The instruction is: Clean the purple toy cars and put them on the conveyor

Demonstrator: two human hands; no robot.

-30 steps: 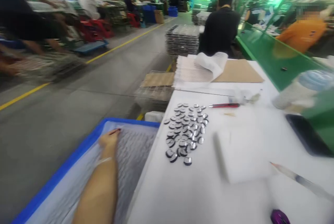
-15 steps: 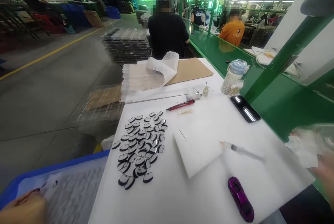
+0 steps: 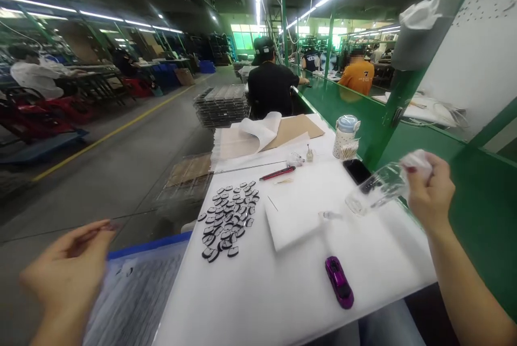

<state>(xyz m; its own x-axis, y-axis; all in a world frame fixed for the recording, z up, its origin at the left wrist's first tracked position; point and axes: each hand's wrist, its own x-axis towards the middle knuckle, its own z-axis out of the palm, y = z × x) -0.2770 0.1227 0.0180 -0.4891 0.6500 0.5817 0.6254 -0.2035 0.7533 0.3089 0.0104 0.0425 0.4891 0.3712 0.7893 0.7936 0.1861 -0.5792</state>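
My right hand (image 3: pixel 430 195) is raised over the right edge of the white table, closed round a crumpled white tissue (image 3: pixel 418 162) and the near end of a tilted clear cup (image 3: pixel 377 190). At the far left, my left hand (image 3: pixel 75 260) hangs above a blue-rimmed tray (image 3: pixel 149 241), thumb and fingers pinched together. Anything between those fingertips is too blurred to tell. A purple toy car (image 3: pixel 339 281) lies near the table's front. Many small black-edged pieces (image 3: pixel 230 217) are spread on the table's left, beside a white pad (image 3: pixel 293 222). A syringe-like clear tube (image 3: pixel 330 215) touches the pad's right side.
A red pen-like cutter (image 3: pixel 278 173) lies behind the pad. A lidded bottle (image 3: pixel 345 133), cotton swabs (image 3: pixel 349 149) and a black tray (image 3: pixel 357 171) stand at the back right. A green post (image 3: pixel 398 104) rises beyond. A person in black (image 3: pixel 270 90) sits ahead.
My view has tipped up. My right hand has come in from the right edge with the cup and tissue, over the table. My left hand has risen from the blue-rimmed tray.
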